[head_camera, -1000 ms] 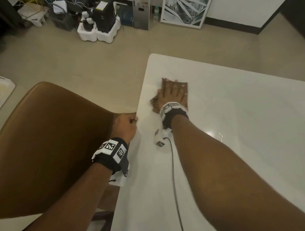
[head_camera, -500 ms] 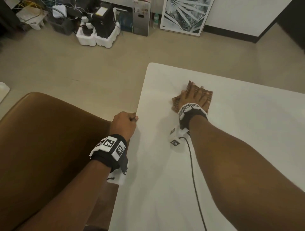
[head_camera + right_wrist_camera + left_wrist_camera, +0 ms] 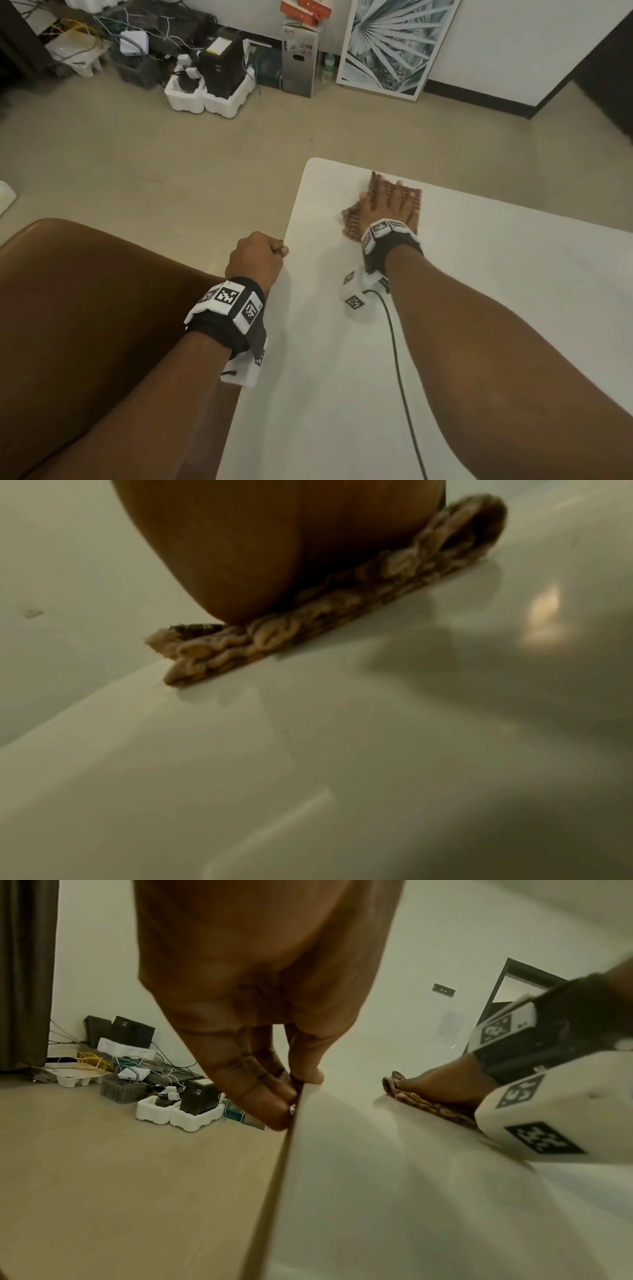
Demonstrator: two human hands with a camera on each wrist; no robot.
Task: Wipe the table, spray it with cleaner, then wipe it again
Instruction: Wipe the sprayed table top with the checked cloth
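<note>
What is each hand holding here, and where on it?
Left hand grips the table edge; right hand presses flat on the cloth, gripping nothing.

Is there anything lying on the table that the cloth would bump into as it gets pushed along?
Nothing visible does. The right hand presses the cloth flat near the table's far corner; the visible tabletop around it looks bare.

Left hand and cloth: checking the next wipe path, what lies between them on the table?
Only bare white table between the left hand and the cloth, seen in the head view.
</note>
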